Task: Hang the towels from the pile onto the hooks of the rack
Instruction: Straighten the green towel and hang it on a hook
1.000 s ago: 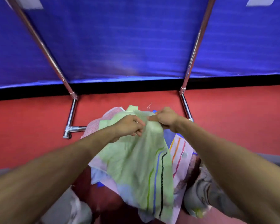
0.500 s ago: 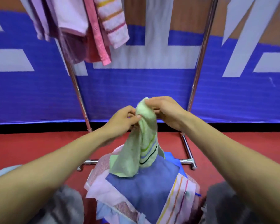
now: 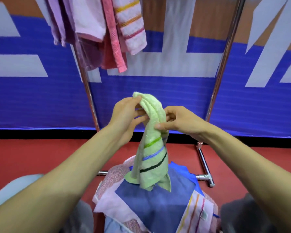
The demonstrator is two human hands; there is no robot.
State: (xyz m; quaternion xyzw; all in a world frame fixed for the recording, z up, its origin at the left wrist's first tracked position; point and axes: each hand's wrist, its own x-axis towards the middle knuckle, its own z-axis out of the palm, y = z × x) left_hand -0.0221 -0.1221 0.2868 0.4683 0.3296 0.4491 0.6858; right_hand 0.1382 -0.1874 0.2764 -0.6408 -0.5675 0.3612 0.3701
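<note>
A light green towel (image 3: pixel 151 153) with green, blue and black stripes hangs bunched between my hands, its lower end touching the pile. My left hand (image 3: pixel 124 115) pinches its top corner. My right hand (image 3: pixel 178 121) pinches the towel a little lower, on its right side. Below lies the pile of towels (image 3: pixel 158 204), with a blue one on top and pink and striped ones under it. Several towels in purple, pink and striped white (image 3: pixel 97 31) hang from the chrome rack (image 3: pixel 223 68) at the upper left. The hooks are out of view.
The rack's two chrome uprights and its foot bar (image 3: pixel 205 177) stand on a red floor in front of a blue and white banner wall. My knees in grey cloth frame the pile at the bottom left and right.
The towel has come up off the pile and been gathered into a narrow bunch. My view has tilted upward, bringing the hanging towels into sight. My right hand has slid lower on the towel.
</note>
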